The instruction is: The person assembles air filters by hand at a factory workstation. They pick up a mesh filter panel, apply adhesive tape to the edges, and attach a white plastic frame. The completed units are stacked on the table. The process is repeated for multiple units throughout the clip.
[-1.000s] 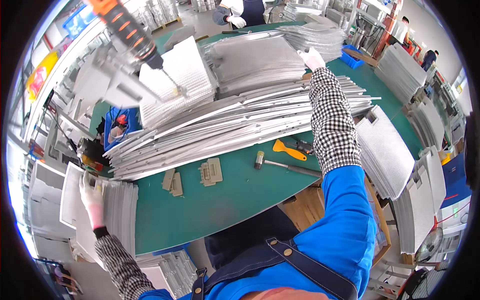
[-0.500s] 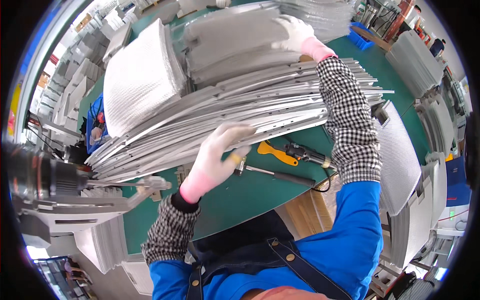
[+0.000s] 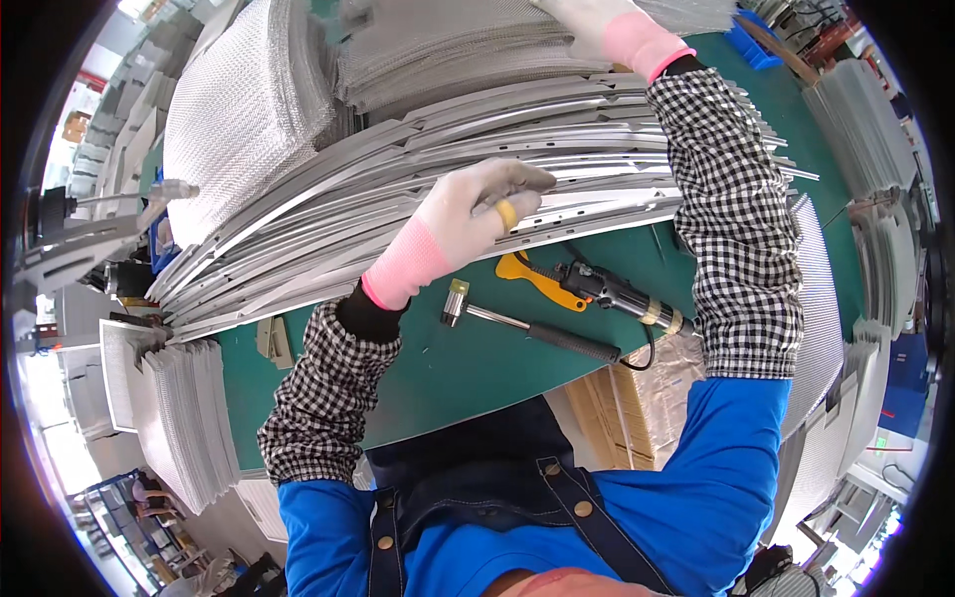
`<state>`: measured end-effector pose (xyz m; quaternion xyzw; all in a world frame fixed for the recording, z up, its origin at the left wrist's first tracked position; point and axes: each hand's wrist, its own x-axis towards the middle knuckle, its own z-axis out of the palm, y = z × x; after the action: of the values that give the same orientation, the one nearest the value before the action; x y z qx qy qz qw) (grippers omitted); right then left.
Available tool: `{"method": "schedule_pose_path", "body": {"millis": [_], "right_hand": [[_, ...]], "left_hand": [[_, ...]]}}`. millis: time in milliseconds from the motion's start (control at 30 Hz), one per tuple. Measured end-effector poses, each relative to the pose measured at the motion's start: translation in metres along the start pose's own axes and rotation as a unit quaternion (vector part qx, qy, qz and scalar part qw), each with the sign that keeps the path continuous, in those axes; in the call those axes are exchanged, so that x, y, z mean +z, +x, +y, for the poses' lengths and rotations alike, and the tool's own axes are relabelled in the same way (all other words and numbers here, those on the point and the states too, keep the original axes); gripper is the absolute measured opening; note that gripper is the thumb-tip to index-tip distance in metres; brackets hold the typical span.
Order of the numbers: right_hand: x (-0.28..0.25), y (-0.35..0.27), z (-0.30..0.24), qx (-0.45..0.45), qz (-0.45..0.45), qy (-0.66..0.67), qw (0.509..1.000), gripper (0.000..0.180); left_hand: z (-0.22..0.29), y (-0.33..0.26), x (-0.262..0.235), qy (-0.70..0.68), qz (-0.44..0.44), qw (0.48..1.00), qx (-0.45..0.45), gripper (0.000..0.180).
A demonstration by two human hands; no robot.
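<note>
1. The left hand [image 3: 476, 212], in a white glove with a pink cuff, lies palm-down on the stack of metal strips [image 3: 418, 204]. Its fingers are curled over the near edge of a strip; whether they pinch it cannot be told.
2. The right hand [image 3: 607, 25], gloved the same way, reaches to the far side and rests on the mesh panels [image 3: 448, 50]. Its fingers run out of the picture, so their state cannot be told.
3. Both forearms wear black-and-white checked sleeve covers over blue sleeves.
4. The strips are many, too many to count. They lie flat in one overlapping pile across the green table [image 3: 438, 373], between the hands.
5. Long axis of the strips: left to right, with the left ends nearer the person and the right ends fanning out past the right forearm.
6. Mesh panels: two stacks show behind the strips, one at the left [image 3: 244, 114] and one under the right hand.
7. Tools on the table near the left wrist, counted:
   - one small hammer [image 3: 527, 326] with a black grip, head pointing left;
   - one yellow-handled tool [image 3: 532, 279];
   - one black powered driver [image 3: 612, 294] with its cable.
8. One small grey bracket [image 3: 276, 340] lies at the left table edge.
9. One blue bin [image 3: 758, 40] stands at the far right of the table.
10. Further grey panel stacks [image 3: 184, 418] stand left of the table.
</note>
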<state>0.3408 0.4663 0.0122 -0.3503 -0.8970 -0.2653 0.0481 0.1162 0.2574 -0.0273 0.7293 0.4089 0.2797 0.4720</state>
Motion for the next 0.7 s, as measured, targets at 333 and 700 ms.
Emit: {"method": "schedule_pose_path", "body": {"millis": [333, 700], "right_hand": [[-0.029, 0.022, 0.002, 0.001, -0.096, 0.010, 0.995, 0.048], [-0.024, 0.030, 0.015, 0.034, -0.115, 0.045, 0.992, 0.066]], "left_hand": [[-0.013, 0.065, 0.007, -0.255, 0.134, 0.957, -0.010, 0.050], [-0.014, 0.190, -0.007, -0.700, 0.353, 0.618, 0.065, 0.078]]}}
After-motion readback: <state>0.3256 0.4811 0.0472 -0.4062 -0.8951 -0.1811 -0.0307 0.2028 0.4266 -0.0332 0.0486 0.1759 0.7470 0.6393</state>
